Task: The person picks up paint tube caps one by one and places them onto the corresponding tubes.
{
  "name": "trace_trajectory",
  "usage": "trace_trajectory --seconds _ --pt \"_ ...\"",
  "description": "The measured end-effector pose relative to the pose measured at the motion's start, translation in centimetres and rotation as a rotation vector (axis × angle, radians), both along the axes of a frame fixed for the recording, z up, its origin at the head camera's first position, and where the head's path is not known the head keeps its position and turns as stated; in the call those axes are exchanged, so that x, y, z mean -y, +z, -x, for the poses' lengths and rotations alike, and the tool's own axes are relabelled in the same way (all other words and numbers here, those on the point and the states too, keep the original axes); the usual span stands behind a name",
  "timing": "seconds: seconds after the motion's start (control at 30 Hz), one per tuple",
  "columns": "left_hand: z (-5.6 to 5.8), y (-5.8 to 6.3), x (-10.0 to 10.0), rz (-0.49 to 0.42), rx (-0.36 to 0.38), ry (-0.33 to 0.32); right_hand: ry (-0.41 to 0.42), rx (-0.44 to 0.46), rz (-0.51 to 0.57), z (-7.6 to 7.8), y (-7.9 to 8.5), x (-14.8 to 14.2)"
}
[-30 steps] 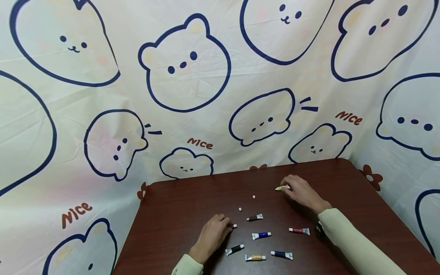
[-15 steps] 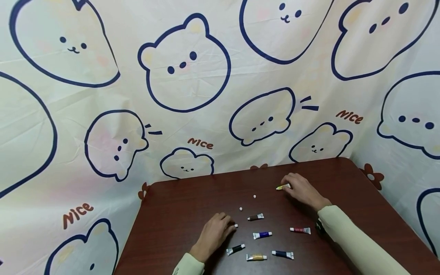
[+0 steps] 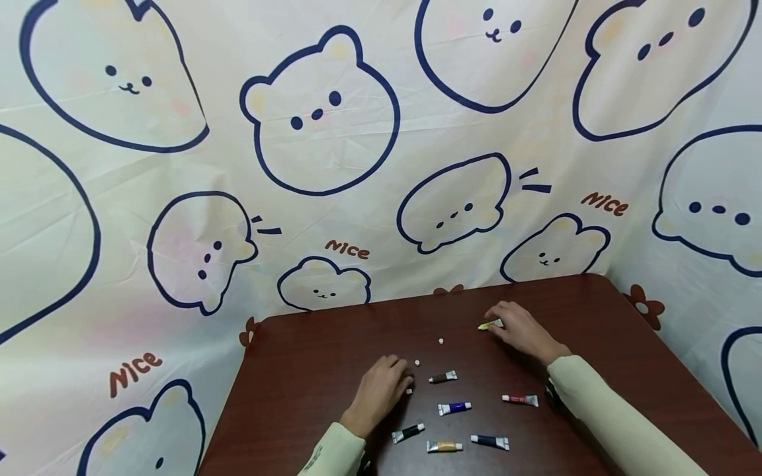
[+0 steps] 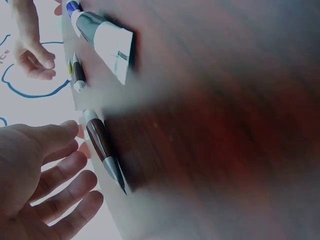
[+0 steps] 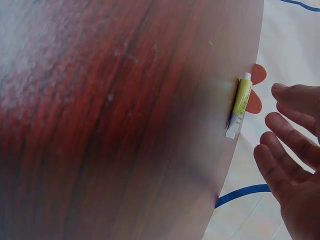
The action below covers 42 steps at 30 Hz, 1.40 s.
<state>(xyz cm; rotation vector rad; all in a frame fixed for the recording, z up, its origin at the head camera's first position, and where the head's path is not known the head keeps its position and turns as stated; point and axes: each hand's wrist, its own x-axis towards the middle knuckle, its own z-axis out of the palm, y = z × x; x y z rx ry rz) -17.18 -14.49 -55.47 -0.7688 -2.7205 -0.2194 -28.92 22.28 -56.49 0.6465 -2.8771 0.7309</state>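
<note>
My left hand (image 3: 379, 390) hovers with relaxed, spread fingers beside a dark brown paint tube (image 4: 101, 142). In the left wrist view that tube lies on the table, its white cap close to my thumb. In the head view the hand covers most of it, leaving the white cap (image 3: 409, 391) in sight. At the far right, my right hand (image 3: 520, 330) is held over a small yellow paint tube (image 5: 241, 102). The right wrist view has its fingers loosely bent and apart from the tube, which lies near the table's far edge.
On the brown table (image 3: 333, 344) lie several more paint tubes: brown (image 3: 443, 377), violet (image 3: 455, 408), red (image 3: 520, 400), dark green (image 3: 408, 433), ochre (image 3: 444, 447) and dark blue (image 3: 490, 442). Two small white pieces (image 3: 441, 341) lie farther back. A printed cloth (image 3: 321, 218) hangs behind.
My left hand has shifted forward and slightly right, now covering more of the brown tube. The right hand stays almost still over the yellow tube; the tubes keep their places.
</note>
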Motion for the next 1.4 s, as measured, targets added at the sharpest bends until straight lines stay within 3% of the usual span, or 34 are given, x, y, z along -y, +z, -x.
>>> trace_trajectory --seconds 0.17,0.53,0.93,1.4 --pt "0.4 0.0 -0.5 0.008 0.021 0.014 -0.002 -0.024 -0.015 0.1 -0.3 0.1" --pt "1.2 -0.3 -1.1 -0.024 -0.007 0.006 0.012 -0.057 -0.035 0.2 -0.8 0.2" --pt "1.9 -0.8 -2.0 -0.023 0.096 0.051 0.026 -0.012 -0.069 0.5 -1.2 0.1" --pt "2.9 -1.2 -2.5 0.025 -0.01 0.059 0.052 0.004 -0.097 0.7 -1.4 0.6"
